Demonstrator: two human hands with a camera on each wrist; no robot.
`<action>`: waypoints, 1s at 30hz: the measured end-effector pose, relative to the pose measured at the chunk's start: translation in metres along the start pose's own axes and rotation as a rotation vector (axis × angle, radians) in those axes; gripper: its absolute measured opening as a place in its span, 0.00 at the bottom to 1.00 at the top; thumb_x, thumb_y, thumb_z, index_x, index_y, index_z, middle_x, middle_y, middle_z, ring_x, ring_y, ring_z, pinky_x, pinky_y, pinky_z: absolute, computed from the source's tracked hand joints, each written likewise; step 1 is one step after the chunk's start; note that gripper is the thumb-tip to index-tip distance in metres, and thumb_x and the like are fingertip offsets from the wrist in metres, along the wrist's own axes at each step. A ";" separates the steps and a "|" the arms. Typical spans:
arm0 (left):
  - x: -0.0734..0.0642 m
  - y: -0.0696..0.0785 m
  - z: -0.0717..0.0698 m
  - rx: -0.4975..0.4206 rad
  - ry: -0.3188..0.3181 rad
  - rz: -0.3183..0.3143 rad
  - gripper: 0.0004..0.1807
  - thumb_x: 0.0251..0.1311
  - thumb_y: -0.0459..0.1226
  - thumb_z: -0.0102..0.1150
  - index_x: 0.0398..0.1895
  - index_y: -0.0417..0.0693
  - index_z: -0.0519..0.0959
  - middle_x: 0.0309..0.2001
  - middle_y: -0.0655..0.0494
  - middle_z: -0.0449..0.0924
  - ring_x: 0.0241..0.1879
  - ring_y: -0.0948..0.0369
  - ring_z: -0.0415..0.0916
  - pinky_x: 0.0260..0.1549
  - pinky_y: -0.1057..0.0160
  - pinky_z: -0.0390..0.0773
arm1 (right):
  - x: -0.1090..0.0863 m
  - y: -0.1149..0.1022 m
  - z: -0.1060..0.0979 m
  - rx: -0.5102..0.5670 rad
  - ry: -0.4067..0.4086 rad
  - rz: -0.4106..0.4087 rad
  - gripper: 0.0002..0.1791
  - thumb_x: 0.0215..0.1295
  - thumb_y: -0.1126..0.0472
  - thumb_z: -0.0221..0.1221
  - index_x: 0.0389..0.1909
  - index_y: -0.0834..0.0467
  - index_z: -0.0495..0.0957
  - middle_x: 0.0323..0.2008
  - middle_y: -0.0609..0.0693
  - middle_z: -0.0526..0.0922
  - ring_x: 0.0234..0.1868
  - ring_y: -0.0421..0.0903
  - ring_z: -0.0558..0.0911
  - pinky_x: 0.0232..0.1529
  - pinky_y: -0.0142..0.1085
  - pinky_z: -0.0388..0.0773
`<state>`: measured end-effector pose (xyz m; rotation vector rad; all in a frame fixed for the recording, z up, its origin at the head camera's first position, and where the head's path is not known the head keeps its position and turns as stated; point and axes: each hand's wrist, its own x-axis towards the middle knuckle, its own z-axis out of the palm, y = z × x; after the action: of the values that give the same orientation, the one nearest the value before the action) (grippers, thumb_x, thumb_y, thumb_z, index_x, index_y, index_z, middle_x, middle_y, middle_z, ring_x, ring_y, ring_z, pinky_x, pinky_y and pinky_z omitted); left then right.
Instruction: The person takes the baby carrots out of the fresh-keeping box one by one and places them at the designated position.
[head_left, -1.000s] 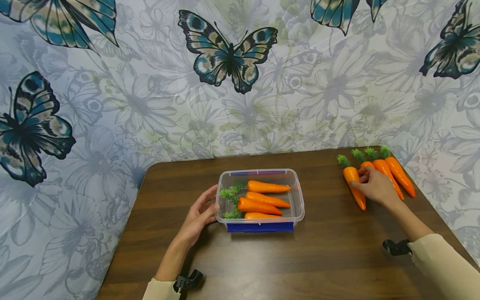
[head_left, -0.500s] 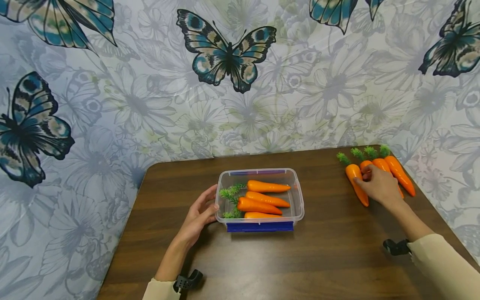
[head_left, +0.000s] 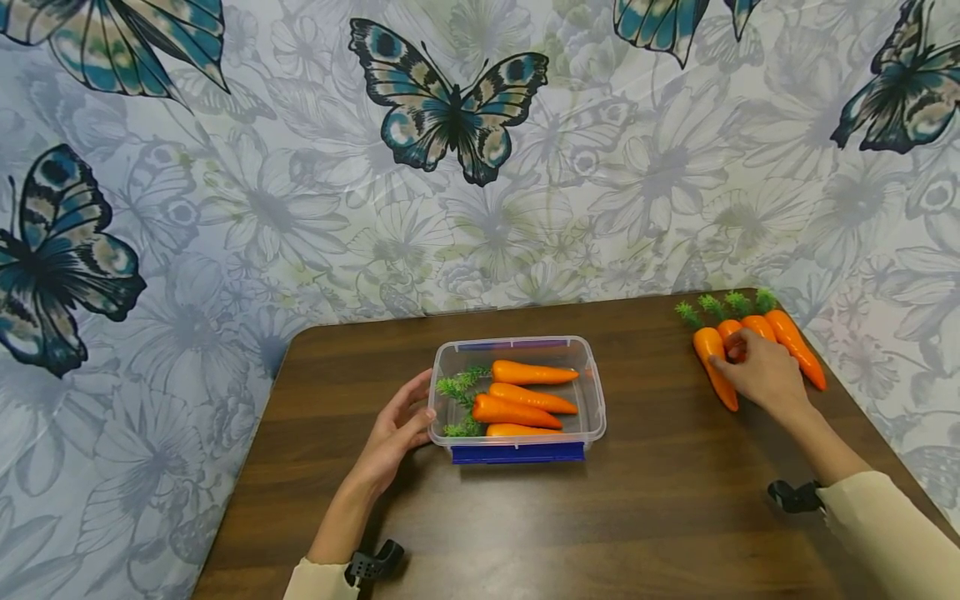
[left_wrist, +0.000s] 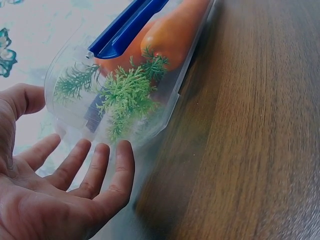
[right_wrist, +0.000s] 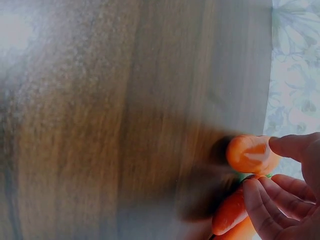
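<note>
While the head view shows the clear box point(head_left: 594, 417) from above, with four carrots point(head_left: 534, 399) lying in it, the left wrist view adds the outer end wall, green tops point(left_wrist: 127, 95) showing through it. There the left hand point(head_left: 390, 437) has its fingers spread and lightly bent, holding nothing enclosed, the thumb by the rim corner. The right wrist view shows what the back of the right hand point(head_left: 763, 375) partly covers from above: the thumb against the leftmost carrot point(head_left: 707, 342) and the other fingers bent in on its opposite side, pinching it. This carrot lies at the counter's point(head_left: 637, 517) far right, beside three more carrots point(head_left: 799, 348); the nearest crowds the fingertips. A butterfly-patterned wall point(head_left: 615, 192) rises behind
</note>
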<state>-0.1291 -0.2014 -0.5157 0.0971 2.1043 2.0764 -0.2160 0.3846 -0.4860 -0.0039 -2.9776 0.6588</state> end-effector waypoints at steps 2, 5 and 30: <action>0.000 0.001 0.000 0.000 -0.003 0.000 0.34 0.78 0.38 0.60 0.83 0.70 0.64 0.76 0.49 0.69 0.69 0.42 0.73 0.54 0.55 0.86 | 0.000 0.000 0.001 0.000 -0.006 0.004 0.32 0.70 0.43 0.69 0.53 0.68 0.75 0.43 0.65 0.86 0.36 0.60 0.84 0.32 0.51 0.76; -0.001 0.001 -0.001 0.002 -0.009 0.005 0.34 0.79 0.38 0.59 0.83 0.69 0.63 0.76 0.49 0.68 0.69 0.42 0.73 0.54 0.56 0.86 | 0.000 0.001 0.004 0.000 -0.012 -0.003 0.35 0.68 0.41 0.71 0.53 0.68 0.75 0.43 0.65 0.86 0.36 0.60 0.84 0.31 0.50 0.77; 0.000 0.000 -0.001 -0.013 -0.016 0.008 0.35 0.79 0.37 0.59 0.84 0.67 0.63 0.77 0.49 0.68 0.71 0.41 0.71 0.53 0.56 0.86 | -0.003 0.003 0.004 -0.016 -0.001 0.015 0.35 0.68 0.42 0.71 0.54 0.69 0.75 0.42 0.65 0.86 0.34 0.60 0.84 0.31 0.51 0.78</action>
<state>-0.1295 -0.2021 -0.5155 0.1210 2.0846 2.0862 -0.2137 0.3852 -0.4911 -0.0269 -2.9863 0.6360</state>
